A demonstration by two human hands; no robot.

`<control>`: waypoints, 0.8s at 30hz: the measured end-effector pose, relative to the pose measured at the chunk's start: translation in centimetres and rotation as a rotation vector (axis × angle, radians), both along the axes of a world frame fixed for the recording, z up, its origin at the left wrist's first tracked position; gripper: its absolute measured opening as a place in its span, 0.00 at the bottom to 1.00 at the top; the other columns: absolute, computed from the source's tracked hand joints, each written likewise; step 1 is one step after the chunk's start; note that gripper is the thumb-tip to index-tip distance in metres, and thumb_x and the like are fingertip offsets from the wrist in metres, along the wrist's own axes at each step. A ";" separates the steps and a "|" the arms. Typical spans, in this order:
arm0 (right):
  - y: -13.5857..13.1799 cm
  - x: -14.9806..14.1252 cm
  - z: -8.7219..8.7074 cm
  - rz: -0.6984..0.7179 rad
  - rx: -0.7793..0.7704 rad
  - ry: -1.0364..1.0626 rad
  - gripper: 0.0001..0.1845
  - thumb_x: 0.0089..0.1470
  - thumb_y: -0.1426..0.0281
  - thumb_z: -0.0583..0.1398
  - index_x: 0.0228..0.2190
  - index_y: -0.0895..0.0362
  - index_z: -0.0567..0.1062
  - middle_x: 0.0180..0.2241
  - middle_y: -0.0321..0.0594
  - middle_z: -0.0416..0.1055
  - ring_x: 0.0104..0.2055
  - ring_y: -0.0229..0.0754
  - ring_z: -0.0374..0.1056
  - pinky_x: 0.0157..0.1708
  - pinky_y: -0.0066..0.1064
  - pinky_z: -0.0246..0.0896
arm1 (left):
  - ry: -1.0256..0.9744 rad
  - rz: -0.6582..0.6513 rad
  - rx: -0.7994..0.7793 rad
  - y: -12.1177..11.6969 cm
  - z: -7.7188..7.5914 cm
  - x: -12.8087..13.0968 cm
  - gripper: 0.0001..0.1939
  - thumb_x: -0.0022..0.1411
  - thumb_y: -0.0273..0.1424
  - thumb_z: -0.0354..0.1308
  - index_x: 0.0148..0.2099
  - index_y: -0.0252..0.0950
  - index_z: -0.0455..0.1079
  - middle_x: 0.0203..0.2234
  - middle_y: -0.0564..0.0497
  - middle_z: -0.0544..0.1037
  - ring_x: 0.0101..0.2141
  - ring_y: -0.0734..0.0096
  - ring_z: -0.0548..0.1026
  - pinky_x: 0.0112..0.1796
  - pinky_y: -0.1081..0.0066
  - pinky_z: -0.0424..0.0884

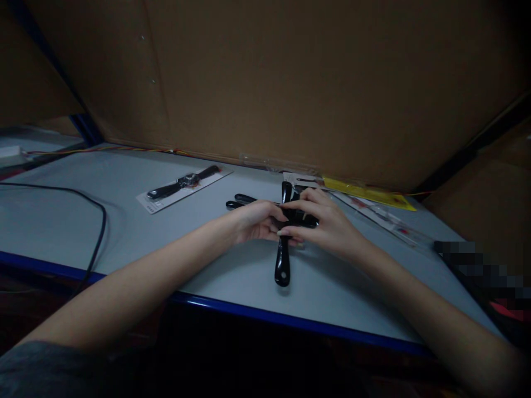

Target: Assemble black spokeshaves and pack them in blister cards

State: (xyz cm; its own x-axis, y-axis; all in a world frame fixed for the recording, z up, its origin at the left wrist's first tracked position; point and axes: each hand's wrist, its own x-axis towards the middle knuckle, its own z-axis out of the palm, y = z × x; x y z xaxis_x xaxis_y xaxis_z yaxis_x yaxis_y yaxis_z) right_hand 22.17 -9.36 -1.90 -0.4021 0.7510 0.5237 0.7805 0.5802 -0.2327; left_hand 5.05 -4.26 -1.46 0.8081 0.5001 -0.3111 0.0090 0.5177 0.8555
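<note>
A glossy black long-handled tool [282, 265] stands out lengthwise between my hands, its near handle pierced by a small hole at the end. Its middle is covered by my fingers, so its exact kind is hidden. My left hand [259, 218] is closed around that middle from the left. From the right, my right hand [319, 215] pinches the same part with thumb and fingers. Behind and under my hands lie more black handles [238, 202], partly covered. To the left, a similar black tool [178, 185] is fixed on a white card [155, 205].
Flat clear packs with white cards [369, 213] and a yellow strip [369, 193] lie at the back right. A black cable [102, 221] loops across the left of the grey table [128, 246]. A brown board [269, 83] stands behind; the front edge [249, 309] is blue.
</note>
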 end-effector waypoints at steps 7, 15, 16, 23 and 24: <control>0.0 0.3 0.5 0.009 -0.112 0.246 0.14 0.54 0.64 0.58 0.42 0.53 0.76 0.33 0.41 0.67 0.37 0.43 0.64 0.35 0.36 0.60 | -0.017 0.025 0.029 -0.2 0.4 0.0 0.16 0.50 0.16 0.49 0.43 0.25 0.65 0.28 0.43 0.77 0.30 0.66 0.78 0.43 0.61 0.70; -0.1 0.8 1.2 0.015 -0.315 0.716 0.20 0.46 0.67 0.64 0.44 0.49 0.73 0.28 0.34 0.70 0.30 0.39 0.68 0.32 0.33 0.65 | 0.001 0.013 -0.089 -0.1 0.9 0.0 0.17 0.54 0.26 0.48 0.45 0.21 0.65 0.30 0.40 0.77 0.33 0.62 0.78 0.47 0.63 0.67; -0.1 0.8 1.2 0.006 -0.330 0.732 0.18 0.46 0.67 0.64 0.42 0.50 0.74 0.29 0.35 0.71 0.31 0.39 0.69 0.33 0.33 0.65 | 0.001 0.000 -0.114 0.0 0.8 0.1 0.19 0.54 0.28 0.48 0.45 0.21 0.65 0.29 0.40 0.77 0.34 0.61 0.78 0.47 0.62 0.67; -0.1 0.6 1.1 -0.051 -0.332 0.821 0.12 0.39 0.65 0.68 0.26 0.54 0.72 0.28 0.37 0.73 0.32 0.42 0.72 0.34 0.34 0.67 | -0.004 -0.038 -0.144 0.5 0.5 0.0 0.22 0.52 0.26 0.45 0.49 0.20 0.61 0.29 0.41 0.77 0.34 0.59 0.78 0.47 0.61 0.66; -0.1 0.5 1.0 -0.057 -0.328 0.826 0.12 0.40 0.65 0.68 0.26 0.55 0.71 0.27 0.37 0.73 0.32 0.42 0.72 0.33 0.33 0.67 | -0.002 -0.040 -0.132 0.5 0.5 0.0 0.21 0.52 0.25 0.45 0.48 0.21 0.61 0.28 0.42 0.77 0.34 0.60 0.78 0.47 0.61 0.66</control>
